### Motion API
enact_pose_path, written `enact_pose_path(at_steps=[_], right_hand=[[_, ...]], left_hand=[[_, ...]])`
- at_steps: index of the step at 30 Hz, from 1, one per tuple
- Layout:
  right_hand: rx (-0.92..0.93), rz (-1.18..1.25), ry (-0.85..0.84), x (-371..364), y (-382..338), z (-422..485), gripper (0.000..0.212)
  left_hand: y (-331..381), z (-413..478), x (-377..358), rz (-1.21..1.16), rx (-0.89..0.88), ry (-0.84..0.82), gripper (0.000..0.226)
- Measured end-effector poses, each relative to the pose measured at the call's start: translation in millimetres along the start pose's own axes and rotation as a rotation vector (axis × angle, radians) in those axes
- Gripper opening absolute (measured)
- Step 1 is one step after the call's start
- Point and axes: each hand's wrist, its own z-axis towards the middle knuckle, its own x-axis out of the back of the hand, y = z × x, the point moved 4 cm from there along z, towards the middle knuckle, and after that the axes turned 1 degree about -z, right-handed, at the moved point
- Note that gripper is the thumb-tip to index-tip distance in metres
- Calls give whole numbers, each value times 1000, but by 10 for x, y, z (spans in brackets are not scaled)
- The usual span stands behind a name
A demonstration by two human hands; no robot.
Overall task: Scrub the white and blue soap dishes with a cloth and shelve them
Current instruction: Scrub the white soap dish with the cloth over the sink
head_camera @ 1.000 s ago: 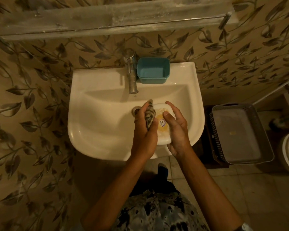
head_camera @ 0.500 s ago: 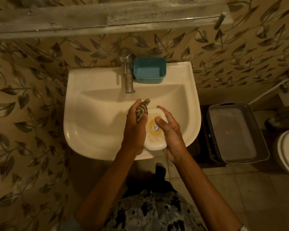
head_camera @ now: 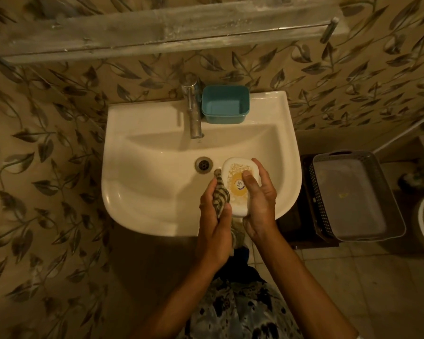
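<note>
Left hand point(head_camera: 214, 216) is clamped round a striped cloth point(head_camera: 221, 195), the top end poking up at twelve o'clock and the tail hanging past the front lip of the basin point(head_camera: 132, 192). Right hand point(head_camera: 260, 204) grips the white soap dish point(head_camera: 231, 176), thumb pressed inside it and fingers wrapped round its three o'clock edge. The dish is held over the bowl, just at four o'clock from the drain point(head_camera: 203, 165).

Here's the danger: one hand carries that dish alone; if it is wet or soapy, a hard push from the cloth could, I reckon, twist it out of the grip and drop it onto the porcelain. The dangling tail could also snag on the basin edge.

The dish itself is a rounded white rectangle; pale crusty residue speckles the floor inside, round a yellow circular label, so it looks not yet clean; rough scrubbing may well tear that label.

The blue soap dish point(head_camera: 225, 105) waits at twelve o'clock on the back ledge, just at three o'clock of the tap point(head_camera: 194, 113), and looks empty; the shelf point(head_camera: 157, 28) runs along the wall beyond.
</note>
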Motion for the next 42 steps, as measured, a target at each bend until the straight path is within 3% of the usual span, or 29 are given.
enact_pose_path(at_steps=[7,10,13,19,23,27,30,32,37,42], right_hand=[[-76,-17,-291,-117,-35,-107,40],[-68,-10,-306,-121,-61,-114,40],[-31,34,-224,-106,-60,-103,39],[-32,117,116,81,32,2,35],[-153,180,263,215,16,123,46],[-159,44,2,150,-74,118,28],[-116,-82,-272,40,-106,16,30],[-89,-110,-355,-10,-116,-38,34],[-1,-218,-434,-12,-192,-33,25],[-41,-381,-636,23,-316,-21,22]], left_hand=[[304,564,218,-12,-46,2,48],[330,551,201,-8,-70,6,46],[224,372,157,13,-41,-3,54],[2,-121,27,-71,2,-82,55],[-142,-99,144,-376,214,-67,38],[-163,133,283,-646,325,96,38],[-91,295,336,-558,257,139,35],[-25,357,371,-410,167,116,32],[152,421,438,-127,18,-49,35],[339,505,393,64,20,-403,48]])
